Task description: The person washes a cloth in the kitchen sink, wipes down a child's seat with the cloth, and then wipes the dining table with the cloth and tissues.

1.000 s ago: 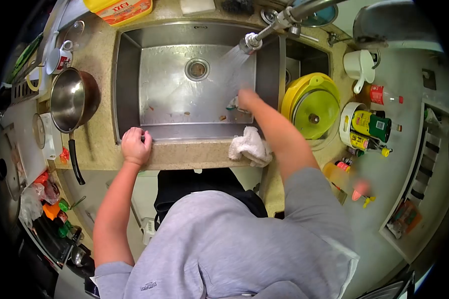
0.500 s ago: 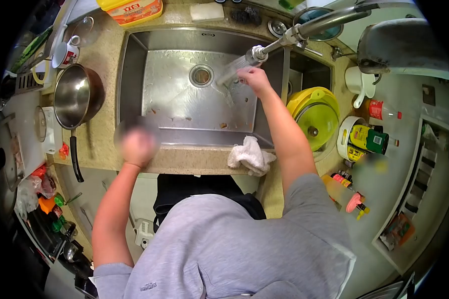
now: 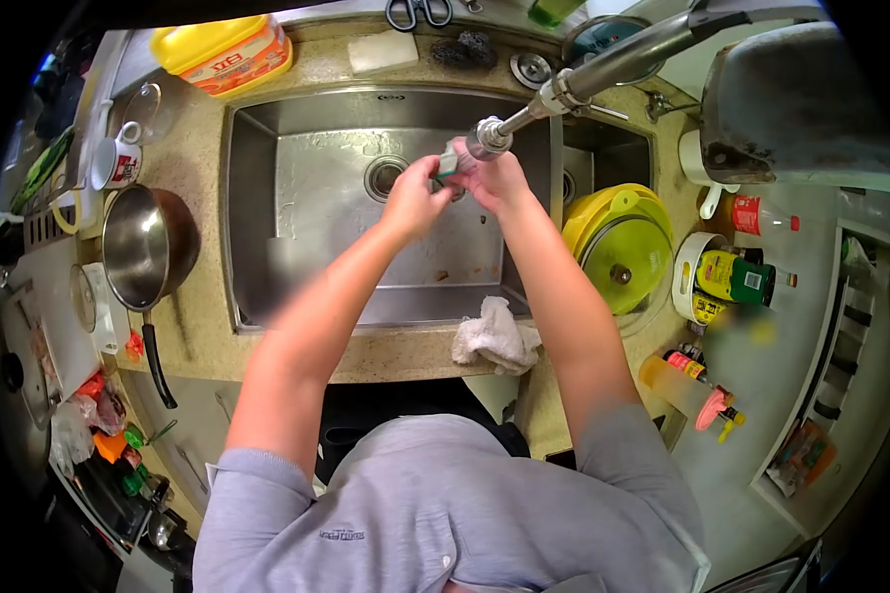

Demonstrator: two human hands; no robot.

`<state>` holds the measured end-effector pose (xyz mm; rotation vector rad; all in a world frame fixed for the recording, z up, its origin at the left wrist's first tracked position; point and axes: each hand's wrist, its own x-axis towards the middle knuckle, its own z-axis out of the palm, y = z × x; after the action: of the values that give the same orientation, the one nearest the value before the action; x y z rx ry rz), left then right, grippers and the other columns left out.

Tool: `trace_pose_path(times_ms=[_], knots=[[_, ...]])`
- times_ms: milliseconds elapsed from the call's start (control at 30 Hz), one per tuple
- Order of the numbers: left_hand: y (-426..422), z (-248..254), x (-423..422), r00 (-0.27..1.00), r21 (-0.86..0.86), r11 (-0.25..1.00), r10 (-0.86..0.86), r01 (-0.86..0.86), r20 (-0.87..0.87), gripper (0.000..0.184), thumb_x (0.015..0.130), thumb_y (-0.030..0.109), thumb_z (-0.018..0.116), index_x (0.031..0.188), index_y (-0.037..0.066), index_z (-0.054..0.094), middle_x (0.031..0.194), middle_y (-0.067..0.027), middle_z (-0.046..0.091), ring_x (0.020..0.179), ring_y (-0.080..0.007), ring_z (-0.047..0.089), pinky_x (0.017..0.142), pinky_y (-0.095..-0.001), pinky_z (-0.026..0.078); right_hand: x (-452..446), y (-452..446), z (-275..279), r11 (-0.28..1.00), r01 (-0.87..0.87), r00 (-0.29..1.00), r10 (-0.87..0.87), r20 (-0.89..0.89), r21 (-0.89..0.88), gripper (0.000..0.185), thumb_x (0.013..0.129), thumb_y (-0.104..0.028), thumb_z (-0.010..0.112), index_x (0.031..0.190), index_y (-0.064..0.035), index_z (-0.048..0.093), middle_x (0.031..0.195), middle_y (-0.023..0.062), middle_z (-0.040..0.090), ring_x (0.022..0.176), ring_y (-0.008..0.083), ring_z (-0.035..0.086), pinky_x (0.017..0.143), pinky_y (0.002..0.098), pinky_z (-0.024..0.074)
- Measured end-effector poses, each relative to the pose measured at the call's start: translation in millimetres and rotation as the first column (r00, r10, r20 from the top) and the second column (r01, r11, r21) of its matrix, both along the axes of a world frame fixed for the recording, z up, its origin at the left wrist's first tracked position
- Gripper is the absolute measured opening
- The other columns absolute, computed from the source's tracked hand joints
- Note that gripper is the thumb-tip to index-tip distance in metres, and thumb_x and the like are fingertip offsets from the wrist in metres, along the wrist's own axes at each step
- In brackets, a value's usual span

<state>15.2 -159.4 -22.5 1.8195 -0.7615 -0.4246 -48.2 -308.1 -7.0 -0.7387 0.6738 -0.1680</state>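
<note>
Both of my hands are over the steel sink (image 3: 316, 158), just below the faucet head (image 3: 489, 136). A small white and green cloth or sponge (image 3: 448, 161) is pinched by my left hand (image 3: 417, 200), whose thumb and fingers close on its edge. My right hand (image 3: 494, 183) is right under the faucet head, its fingers against the same item; part of that grip is hidden. Small brown scraps (image 3: 442, 275) lie on the sink bottom. A crumpled white towel (image 3: 494, 336) rests on the front counter edge.
A steel pot (image 3: 148, 247) stands left of the sink, with a mug (image 3: 117, 163) behind it. A yellow detergent jug (image 3: 222, 54), a white sponge (image 3: 383, 51) and scissors are at the back. Yellow-green basins (image 3: 626, 242) and bottles (image 3: 737, 277) stand at the right.
My left hand has left the front counter edge and reached into the sink to the small item. My right hand has risen with it to the faucet head.
</note>
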Motion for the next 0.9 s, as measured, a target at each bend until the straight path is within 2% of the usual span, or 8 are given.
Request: trace_pose_path(times_ms=[200,300,533,633,667,767,833,900], knots=[[-20.3,-28.4,35.4,0.87,-0.025,1.0,-0.028,0.018,-0.493,0.023,0.09,0.016,0.066,0.105,-0.001,0.071,0.085,-0.005,0.071,0.074,-0.0116,0.061,0.07,-0.028,0.05,-25.7,-24.5,-2.4,0.983,0.089,0.96,-0.127,-0.248,-0.16,0.018,0.088,-0.012,0.073,0.101,-0.0003,0.069,0.083,0.0038,0.068,0.069,0.0121,0.062,0.061,0.0286,0.0531],[-36.9,-22.1,48.8,0.858,0.06,0.994,-0.048,0.091,-0.511,0.024,0.093,0.018,0.065,0.106,-0.001,0.071,0.083,-0.0009,0.067,0.072,-0.0081,0.058,0.066,-0.0258,0.048,-32.1,-35.5,-5.7,0.868,-0.156,0.905,-0.067,-0.421,-0.472,0.02,0.083,-0.016,0.079,0.094,-0.0005,0.073,0.076,0.0009,0.068,0.065,0.0087,0.058,0.058,0.027,0.0487],[-61.6,22.2,62.1,0.738,0.109,0.971,-0.086,0.212,-0.669,0.024,0.09,0.023,0.071,0.101,0.001,0.072,0.081,-0.002,0.067,0.072,-0.0098,0.059,0.064,-0.0293,0.049,-24.3,-28.1,5.1,0.578,-0.261,0.965,0.183,-0.189,-0.773,0.029,0.077,-0.018,0.082,0.1,-0.0029,0.073,0.089,0.0008,0.07,0.081,0.0103,0.062,0.075,0.0261,0.0494],[-59.8,28.8,74.8,0.586,-0.031,0.964,-0.184,0.262,-0.789,0.021,0.091,0.024,0.069,0.097,0.004,0.071,0.093,-0.0044,0.07,0.082,-0.0154,0.064,0.075,-0.0339,0.053,-21.6,-41.8,-24.1,0.707,-0.524,0.838,0.329,-0.436,-0.474,0.038,0.081,-0.024,0.078,0.114,-0.0074,0.069,0.107,0.0029,0.069,0.099,0.0137,0.062,0.09,0.031,0.0469],[-57.9,28.4,72.5,0.589,-0.029,0.965,-0.183,0.261,-0.787,0.021,0.091,0.024,0.069,0.097,0.004,0.071,0.093,-0.0044,0.07,0.082,-0.0154,0.064,0.075,-0.0339,0.053,-23.9,-40.5,-32.1,0.874,-0.378,0.911,0.291,-0.292,-0.305,0.041,0.084,-0.027,0.075,0.12,-0.0099,0.066,0.113,0.0031,0.067,0.105,0.0158,0.06,0.094,0.0358,0.0457],[-48.8,25.7,64.6,0.066,-0.257,0.96,-0.251,-0.107,-0.966,0.022,0.093,0.023,0.067,0.105,0.004,0.066,0.098,-0.0081,0.07,0.088,-0.0222,0.067,0.085,-0.039,0.054,-18.1,-27.4,-33.4,0.977,-0.157,0.987,0.152,0.047,0.143,0.039,0.09,-0.029,0.069,0.126,-0.0138,0.063,0.119,0.0025,0.066,0.113,0.02,0.059,0.1,0.0442,0.0439],[-59.0,2.6,53.7,0.122,-0.163,0.949,-0.134,-0.269,-0.983,0.026,0.093,0.027,0.067,0.106,0.004,0.065,0.097,-0.0096,0.07,0.086,-0.0233,0.067,0.083,-0.0396,0.054,-0.8,-14.5,-41.2,0.885,-0.049,0.956,-0.093,0.278,0.463,0.029,0.096,-0.022,0.062,0.122,-0.0121,0.064,0.117,0.0045,0.067,0.11,0.024,0.062,0.099,0.0463,0.0472],[-60.4,-29.7,50.4,0.199,-0.029,0.876,0.077,-0.481,-0.977,0.031,0.093,0.028,0.067,0.111,0.004,0.06,0.1,-0.0118,0.069,0.087,-0.0275,0.066,0.084,-0.042,0.054,11.8,7.4,-54.8,0.928,0.183,0.949,-0.253,0.187,0.324,0.026,0.097,-0.02,0.06,0.12,-0.0102,0.065,0.115,0.0064,0.068,0.106,0.0243,0.064,0.097,0.0442,0.0493]])
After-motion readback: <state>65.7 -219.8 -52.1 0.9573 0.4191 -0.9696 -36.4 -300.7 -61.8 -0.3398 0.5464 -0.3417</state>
